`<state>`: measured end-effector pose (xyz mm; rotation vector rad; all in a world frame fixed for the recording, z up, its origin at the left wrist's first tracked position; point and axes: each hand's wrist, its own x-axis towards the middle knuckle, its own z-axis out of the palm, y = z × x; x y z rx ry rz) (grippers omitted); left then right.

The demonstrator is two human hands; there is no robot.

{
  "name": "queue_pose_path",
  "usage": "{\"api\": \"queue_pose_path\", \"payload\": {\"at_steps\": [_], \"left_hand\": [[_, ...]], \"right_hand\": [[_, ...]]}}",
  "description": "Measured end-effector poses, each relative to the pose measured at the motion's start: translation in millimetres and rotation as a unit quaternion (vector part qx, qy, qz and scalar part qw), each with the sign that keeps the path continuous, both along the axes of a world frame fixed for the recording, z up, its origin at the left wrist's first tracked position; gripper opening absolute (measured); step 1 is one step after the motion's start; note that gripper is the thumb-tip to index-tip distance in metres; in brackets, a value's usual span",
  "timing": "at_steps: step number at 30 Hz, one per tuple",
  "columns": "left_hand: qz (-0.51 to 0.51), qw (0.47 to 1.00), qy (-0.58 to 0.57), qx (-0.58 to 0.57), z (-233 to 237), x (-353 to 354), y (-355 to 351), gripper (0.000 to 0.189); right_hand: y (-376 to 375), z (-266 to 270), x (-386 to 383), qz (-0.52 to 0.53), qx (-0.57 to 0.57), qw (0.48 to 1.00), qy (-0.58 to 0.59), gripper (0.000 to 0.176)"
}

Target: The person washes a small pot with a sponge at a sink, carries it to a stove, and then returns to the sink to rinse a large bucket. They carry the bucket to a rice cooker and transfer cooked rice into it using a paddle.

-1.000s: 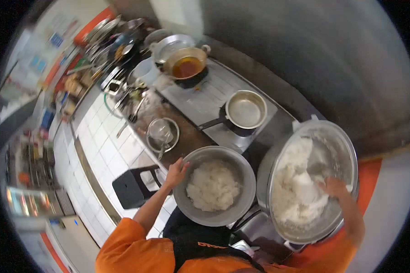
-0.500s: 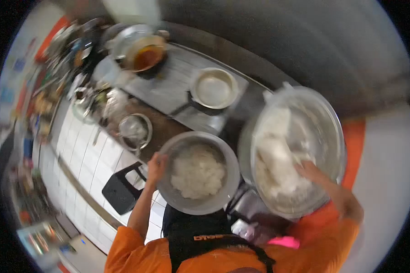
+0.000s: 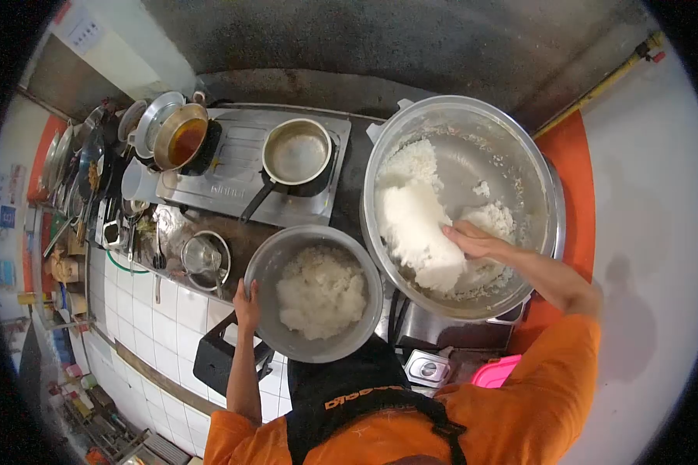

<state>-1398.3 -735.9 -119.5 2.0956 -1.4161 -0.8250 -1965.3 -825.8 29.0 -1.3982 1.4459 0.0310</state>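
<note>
My left hand (image 3: 246,302) grips the near-left rim of a metal bowl (image 3: 267,267) that holds a mound of cooked white rice (image 3: 320,292). To its right stands a much larger metal pot (image 3: 512,143) with a big mass of rice (image 3: 417,221) along its left side. Inside that pot, my right hand (image 3: 473,239) presses against the rice mass, fingers curled into it. Whether it holds a tool is hidden by the rice.
Behind the bowl a gas stove (image 3: 233,174) carries an empty saucepan (image 3: 296,153) and a pan of brown liquid (image 3: 180,138). A glass lid (image 3: 205,254) and utensils crowd the counter at left. A black stool (image 3: 219,358) stands on the tiled floor below. A pink item (image 3: 494,373) lies near my waist.
The view has swung, so everything sits higher and more to the left. My right hand has moved up the rice mass in the big pot. My left hand keeps hold of the bowl's rim.
</note>
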Motion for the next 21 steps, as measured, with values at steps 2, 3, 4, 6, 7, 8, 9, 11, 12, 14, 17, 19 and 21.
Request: {"api": "queue_pose_path", "payload": {"at_steps": [2, 3, 4, 6, 7, 8, 9, 11, 12, 14, 17, 19, 21], "left_hand": [[0.011, 0.995, -0.06, -0.081, -6, -1, 4, 0.053], [0.018, 0.994, -0.06, -0.086, 1, -3, 2, 0.053], [0.005, 0.996, -0.048, -0.073, 9, -4, 3, 0.05], [-0.004, 0.998, -0.029, -0.057, 17, -8, 2, 0.047], [-0.001, 0.999, 0.007, -0.052, 14, -4, 2, 0.046], [0.001, 0.998, 0.044, -0.048, 11, -4, 1, 0.045], [0.01, 0.998, 0.001, -0.057, 15, -8, 0, 0.043], [0.008, 0.999, 0.03, -0.036, 13, -6, -2, 0.045], [0.001, 0.999, 0.05, -0.017, 12, 0, -2, 0.047], [0.002, 0.998, 0.012, -0.062, -28, 10, 7, 0.054], [0.025, 0.999, 0.005, -0.027, -4, 3, 1, 0.061], [0.009, 1.0, -0.016, -0.013, -9, 8, 4, 0.065], [0.038, 0.998, 0.003, -0.042, -18, 9, 6, 0.06]], "right_hand": [[13, -12, 4, -0.034, -0.013, 0.999, -0.034, 0.093], [12, -15, 5, -0.07, -0.03, 0.995, -0.066, 0.093], [14, -15, 2, -0.065, -0.033, 0.995, -0.065, 0.093], [20, 1, 1, -0.106, 0.04, 0.989, -0.094, 0.089], [27, 0, 0, -0.103, 0.042, 0.99, -0.087, 0.089], [34, -5, -4, -0.132, 0.027, 0.986, -0.099, 0.087], [40, -5, -6, -0.161, 0.012, 0.981, -0.11, 0.085], [51, 1, -11, -0.177, -0.004, 0.98, -0.092, 0.085], [57, 4, -11, -0.196, -0.022, 0.977, -0.084, 0.084], [74, 14, -14, -0.164, -0.093, 0.981, -0.044, 0.082], [97, 32, 1, -0.165, -0.186, 0.969, -0.011, 0.071], [107, 86, 33, -0.183, -0.099, 0.978, -0.015, 0.066], [112, 137, 104, -0.112, -0.2, 0.971, 0.072, 0.061]]}}
